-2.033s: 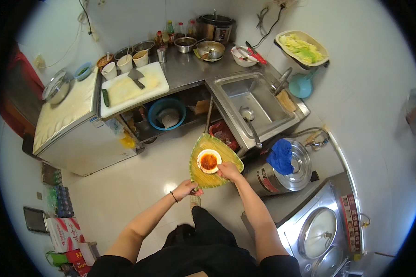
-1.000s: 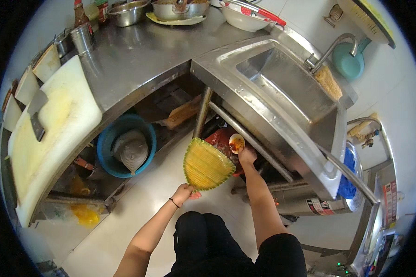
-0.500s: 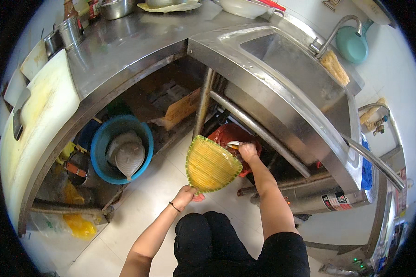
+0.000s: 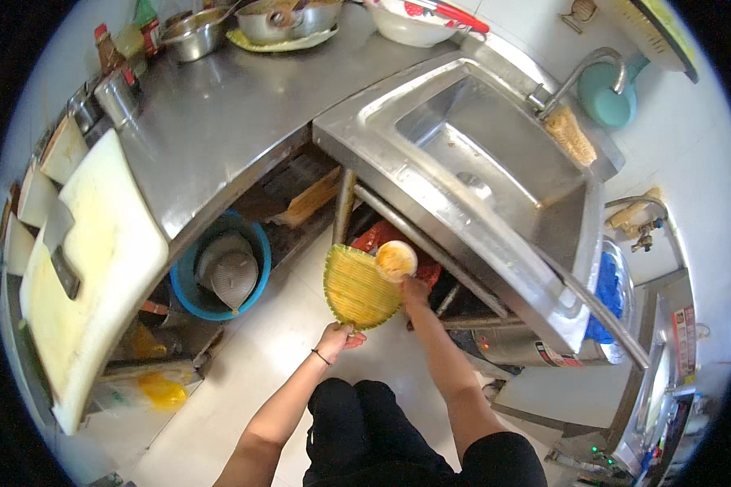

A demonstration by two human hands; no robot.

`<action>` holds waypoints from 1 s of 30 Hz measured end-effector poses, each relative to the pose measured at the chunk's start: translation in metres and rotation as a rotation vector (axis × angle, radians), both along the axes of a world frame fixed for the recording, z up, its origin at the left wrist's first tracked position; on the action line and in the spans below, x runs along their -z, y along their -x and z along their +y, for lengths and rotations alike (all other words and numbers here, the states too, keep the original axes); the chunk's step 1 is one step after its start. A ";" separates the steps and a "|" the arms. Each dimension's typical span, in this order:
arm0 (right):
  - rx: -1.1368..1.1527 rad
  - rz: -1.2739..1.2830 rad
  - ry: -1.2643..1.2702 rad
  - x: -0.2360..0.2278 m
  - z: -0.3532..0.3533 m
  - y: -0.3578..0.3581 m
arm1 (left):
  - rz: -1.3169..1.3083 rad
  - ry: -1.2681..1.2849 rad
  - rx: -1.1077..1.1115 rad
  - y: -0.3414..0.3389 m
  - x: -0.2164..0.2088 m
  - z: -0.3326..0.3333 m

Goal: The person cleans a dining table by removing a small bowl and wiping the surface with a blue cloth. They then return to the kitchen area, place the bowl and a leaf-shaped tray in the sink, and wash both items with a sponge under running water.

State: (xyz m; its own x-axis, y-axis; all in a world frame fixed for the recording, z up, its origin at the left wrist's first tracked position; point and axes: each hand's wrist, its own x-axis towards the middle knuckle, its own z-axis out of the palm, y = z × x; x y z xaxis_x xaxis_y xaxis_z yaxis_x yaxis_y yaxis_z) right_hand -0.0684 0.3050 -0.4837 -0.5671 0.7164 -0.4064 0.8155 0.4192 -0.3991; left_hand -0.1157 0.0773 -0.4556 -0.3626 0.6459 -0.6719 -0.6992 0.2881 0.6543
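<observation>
My left hand (image 4: 338,341) grips the lower edge of a yellow woven mat (image 4: 360,290), rounded in outline with a green stitched rim. My right hand (image 4: 414,289) is closed on the rim of a small white bowl (image 4: 396,260) smeared with orange residue. The inside of the bowl faces up toward me, close beside the mat's right edge. Behind both, under the sink corner, a red bin bag (image 4: 371,236) shows in part; its contents are mostly hidden.
A steel sink (image 4: 495,154) and a steel counter (image 4: 227,97) overhang the floor. Beneath the counter, a blue bucket (image 4: 260,280) holds grey colanders (image 4: 234,276). On the left, a cleaver (image 4: 60,252) rests on a white cutting board (image 4: 97,219). A metal rail (image 4: 430,252) crosses under the sink.
The bowl and my right hand have come up and toward me, out from over the red bag. The mat has shifted slightly left and down. My view has tilted up, showing more of the sink.
</observation>
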 end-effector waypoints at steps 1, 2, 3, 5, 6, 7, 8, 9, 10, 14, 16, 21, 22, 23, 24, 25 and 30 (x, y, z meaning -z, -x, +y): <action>-0.240 -0.094 -0.152 -0.014 -0.015 -0.002 | -0.006 -0.017 -0.016 -0.003 -0.010 -0.002; -0.119 0.028 0.059 -0.029 -0.033 -0.006 | -0.005 -0.035 -0.040 -0.007 -0.022 -0.008; 0.123 0.206 0.359 -0.061 -0.054 -0.009 | -0.003 -0.056 -0.062 -0.011 -0.037 -0.016; 0.406 0.396 0.682 -0.121 -0.087 -0.015 | 0.020 -0.082 -0.077 -0.020 -0.072 -0.030; 0.355 0.417 0.680 -0.137 -0.096 -0.018 | 0.036 -0.080 -0.074 -0.026 -0.092 -0.039; 0.302 0.436 0.677 -0.152 -0.105 -0.021 | 0.051 -0.076 -0.071 -0.030 -0.113 -0.048; 0.251 0.456 0.674 -0.170 -0.111 -0.024 | 0.059 -0.083 -0.059 -0.035 -0.137 -0.056; 0.226 0.473 0.698 -0.198 -0.115 -0.024 | 0.071 -0.093 -0.052 -0.037 -0.164 -0.065; 0.202 0.488 0.717 -0.230 -0.118 -0.025 | 0.077 -0.070 -0.090 -0.042 -0.193 -0.070; 0.273 0.633 0.733 -0.335 -0.102 -0.029 | 0.103 -0.069 -0.083 -0.047 -0.268 -0.089; 0.329 0.695 0.701 -0.373 -0.075 -0.028 | 0.139 -0.093 -0.062 -0.043 -0.305 -0.091; 0.335 0.643 0.189 -0.388 0.021 -0.011 | 0.211 -0.175 -0.038 -0.034 -0.363 -0.082; 0.322 0.525 0.176 -0.386 0.039 -0.006 | 0.222 -0.166 -0.022 -0.032 -0.371 -0.079; 0.308 0.407 0.164 -0.385 0.056 0.000 | 0.208 -0.168 -0.007 -0.030 -0.380 -0.078; 0.286 0.295 0.151 -0.377 0.068 0.008 | 0.200 -0.171 0.003 -0.027 -0.384 -0.079; 0.277 0.204 0.141 -0.369 0.076 0.016 | 0.193 -0.181 0.018 -0.024 -0.384 -0.077; -0.018 -0.090 0.161 -0.251 0.121 0.047 | 0.218 -0.167 0.018 -0.017 -0.407 -0.053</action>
